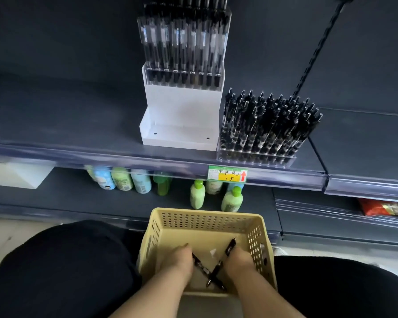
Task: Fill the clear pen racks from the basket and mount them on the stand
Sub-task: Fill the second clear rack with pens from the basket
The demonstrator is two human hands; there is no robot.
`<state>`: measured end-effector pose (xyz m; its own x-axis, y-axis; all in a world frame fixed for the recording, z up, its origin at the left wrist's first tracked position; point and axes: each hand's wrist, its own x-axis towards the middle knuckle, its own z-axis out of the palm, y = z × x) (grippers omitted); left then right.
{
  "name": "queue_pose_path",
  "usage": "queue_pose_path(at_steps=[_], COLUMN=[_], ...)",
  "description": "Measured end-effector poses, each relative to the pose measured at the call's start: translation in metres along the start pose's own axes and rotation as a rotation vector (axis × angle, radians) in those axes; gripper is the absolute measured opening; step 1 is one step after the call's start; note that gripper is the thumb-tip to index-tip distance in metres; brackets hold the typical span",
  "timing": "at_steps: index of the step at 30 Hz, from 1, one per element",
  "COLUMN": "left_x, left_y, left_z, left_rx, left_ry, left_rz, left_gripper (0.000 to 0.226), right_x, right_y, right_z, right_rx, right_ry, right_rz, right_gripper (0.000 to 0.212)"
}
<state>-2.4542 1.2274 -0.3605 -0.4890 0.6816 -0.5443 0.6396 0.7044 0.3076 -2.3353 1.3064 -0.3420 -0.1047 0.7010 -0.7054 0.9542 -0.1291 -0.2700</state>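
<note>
A tan perforated basket (207,220) sits between my knees below the shelf. Both my hands are inside it. My left hand (180,260) grips a black pen (201,266) and my right hand (238,260) grips another black pen (230,245); the two pens cross in the middle. On the shelf stands a white stand (182,106) with one clear rack (184,42) of black pens mounted on its upper step; its lower step holds nothing. Right of it a second clear rack (262,131) rests on the shelf, nearly full of pens.
The dark shelf (67,115) has a clear front rail with a green and yellow price label (227,173). Green and blue bottles (198,193) stand on the shelf below, behind the basket. A slotted upright (317,51) runs up at the right. A red packet (377,207) lies lower right.
</note>
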Motion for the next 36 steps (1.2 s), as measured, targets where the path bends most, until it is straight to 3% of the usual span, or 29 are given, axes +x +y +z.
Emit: queue_pose_path(at_steps=[1,3,5,12,16,25,31,34,36], left_x=[0.009,0.014,0.023,0.037,0.031,-0.014,-0.058,-0.069,-0.072], left_y=[0.0,0.006,0.009,0.024,0.03,0.045,0.058,0.064,0.068], left_z=[0.007,0.005,0.008,0.018,0.017,-0.02,-0.077,-0.107,-0.127], left_rx=[0.022,-0.082,-0.139,-0.248,-0.409,-0.696,-0.758,-0.743,-0.749], left_ry=[0.034,-0.038,-0.039,-0.11,-0.098,0.208,0.404,0.529,0.6], left_rz=[0.016,-0.142,-0.193,-0.186,-0.175,0.074,0.294,0.387,0.446], left_gripper=[0.032,0.033,0.039,0.034,0.031,0.005,0.018,0.026,0.025], right_x=[0.007,0.011,0.02,0.029,0.022,-0.029,-0.072,-0.09,-0.1], right_y=[0.0,0.002,0.005,-0.001,-0.006,-0.021,-0.036,-0.043,-0.048], right_z=[0.004,0.005,0.011,0.011,0.008,-0.016,-0.045,-0.063,-0.077], right_rx=[-0.028,0.086,-0.081,0.086,0.172,0.325,0.451,0.537,0.6], right_ry=[0.03,0.072,0.11,0.024,-0.008,0.297,0.523,0.607,0.636], right_rz=[-0.057,0.01,-0.075,0.053,0.005,-0.393,-0.607,-0.668,-0.719], right_gripper=[0.036,0.038,0.037,0.043,0.041,0.02,0.021,0.009,0.026])
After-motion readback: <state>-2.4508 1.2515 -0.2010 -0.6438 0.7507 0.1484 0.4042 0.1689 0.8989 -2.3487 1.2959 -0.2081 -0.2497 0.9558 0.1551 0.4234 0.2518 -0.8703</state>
